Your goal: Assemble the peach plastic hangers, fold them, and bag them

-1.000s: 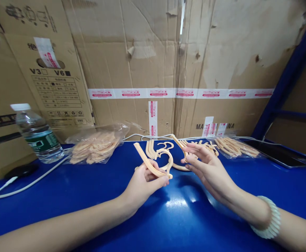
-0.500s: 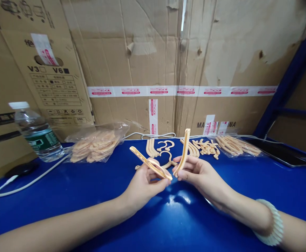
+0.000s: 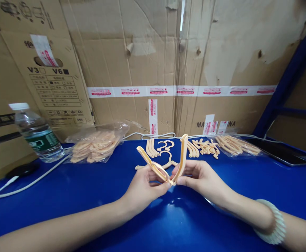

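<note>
My left hand (image 3: 144, 185) pinches a beige plastic hanger arm (image 3: 153, 164) that slants up to the left, with a hook piece behind it. My right hand (image 3: 198, 178) grips a second beige arm (image 3: 182, 155) standing almost upright. The lower ends of the two arms meet between my fingertips and form a V above the blue table (image 3: 168, 224). Just behind my hands lie loose hooks and arms (image 3: 163, 147).
A water bottle (image 3: 35, 134) stands at the left by a white cable (image 3: 24, 185). A plastic bag of beige parts (image 3: 96, 143) lies behind it. More beige parts (image 3: 221, 146) and a dark tablet (image 3: 279, 154) sit at the right. Cardboard boxes (image 3: 153, 63) wall the back.
My right hand picked an arm from the pile and brought it left and down. Its lower end now touches the end of the arm in my left hand.
</note>
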{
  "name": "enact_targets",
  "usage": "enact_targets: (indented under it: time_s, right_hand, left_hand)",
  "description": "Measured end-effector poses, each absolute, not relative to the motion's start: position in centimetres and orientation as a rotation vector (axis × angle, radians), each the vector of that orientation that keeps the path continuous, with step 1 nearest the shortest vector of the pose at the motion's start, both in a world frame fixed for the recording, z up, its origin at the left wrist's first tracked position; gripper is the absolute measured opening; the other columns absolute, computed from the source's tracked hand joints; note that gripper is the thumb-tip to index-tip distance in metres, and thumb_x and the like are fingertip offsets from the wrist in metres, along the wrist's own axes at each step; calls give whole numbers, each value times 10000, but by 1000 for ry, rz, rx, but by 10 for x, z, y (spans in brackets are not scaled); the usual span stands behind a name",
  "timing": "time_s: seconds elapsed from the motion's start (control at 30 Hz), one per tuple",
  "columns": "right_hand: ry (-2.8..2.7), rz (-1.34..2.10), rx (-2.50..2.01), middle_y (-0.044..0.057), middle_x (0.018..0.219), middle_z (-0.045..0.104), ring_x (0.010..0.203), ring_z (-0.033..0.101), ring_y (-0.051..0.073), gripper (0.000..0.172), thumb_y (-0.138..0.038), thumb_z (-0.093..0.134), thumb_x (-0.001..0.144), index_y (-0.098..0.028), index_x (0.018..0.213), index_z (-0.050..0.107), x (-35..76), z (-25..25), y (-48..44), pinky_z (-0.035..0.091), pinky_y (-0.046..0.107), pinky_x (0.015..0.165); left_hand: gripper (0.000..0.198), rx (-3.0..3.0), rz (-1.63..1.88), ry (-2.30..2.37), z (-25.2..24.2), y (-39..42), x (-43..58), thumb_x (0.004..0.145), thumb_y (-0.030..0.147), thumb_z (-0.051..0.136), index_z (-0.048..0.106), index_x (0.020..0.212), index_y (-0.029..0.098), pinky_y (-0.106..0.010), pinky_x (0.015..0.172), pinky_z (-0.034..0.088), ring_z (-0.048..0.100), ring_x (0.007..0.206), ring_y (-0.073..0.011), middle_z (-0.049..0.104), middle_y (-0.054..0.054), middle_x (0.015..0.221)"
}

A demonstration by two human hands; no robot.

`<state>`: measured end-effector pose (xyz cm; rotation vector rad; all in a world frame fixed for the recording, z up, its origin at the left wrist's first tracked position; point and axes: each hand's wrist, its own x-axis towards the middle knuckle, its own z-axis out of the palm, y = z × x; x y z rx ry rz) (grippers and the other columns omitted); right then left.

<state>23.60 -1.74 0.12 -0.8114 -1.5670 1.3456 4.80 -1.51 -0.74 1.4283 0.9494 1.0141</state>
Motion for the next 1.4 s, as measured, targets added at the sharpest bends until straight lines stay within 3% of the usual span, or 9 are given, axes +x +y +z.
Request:
enact_targets:
  time_s: [0.17,0.43,0.77,0.9,1.03,1.2,1.4]
  right_hand:
    - [-1560,1310,-849,19,780,724,739,670,154,258,-313,833,657,-161,795,679,235,0,-19,533,268,754]
    - [-1566,1219,-894,16,784,702,710,665,147,196,-294,777,712,-158,771,649,231,-4,-22,542,263,713]
    - [-1527,1192,-935,4,666,669,613,608,135,268,-338,834,641,-161,744,661,263,12,8,482,258,601]
    - [-1851,953,-1026,26,688,693,627,627,171,255,-373,818,648,-167,753,710,297,30,27,471,279,578]
    - [-2372,458,-1095,34,737,715,662,642,176,132,-309,712,757,-178,768,721,315,40,33,474,283,628]
    - [-2605,214,-1159,31,788,706,740,641,183,46,-183,661,749,-183,752,707,318,41,31,460,283,692]
    - [-2690,207,-1120,51,864,666,861,616,221,39,-142,682,719,-176,703,672,318,44,30,445,323,772]
  left_hand:
    - [191,1463,1007,924,-9,-14,47,620,161,765,635,759,145,-266,711,551,717,731,-179,756,-29,762]
    - [141,1386,971,830,-7,-13,46,620,153,781,684,719,130,-238,696,552,697,656,-143,744,-12,682]
    - [313,1202,1145,902,16,3,31,581,239,871,682,786,96,-207,634,557,702,634,-144,737,-47,678]
    - [332,1175,1223,858,25,24,13,553,233,883,646,757,118,-201,638,551,685,611,-123,722,-20,686]
    - [245,1539,1110,867,26,42,-7,645,252,826,640,750,132,-203,612,515,659,626,-121,713,-25,704]
    - [195,2043,934,1031,23,53,-24,694,301,771,658,739,148,-214,558,441,596,589,-128,668,-1,659]
    - [158,2584,764,737,16,53,-22,750,308,738,662,724,172,-294,769,455,603,825,-194,682,-46,803]
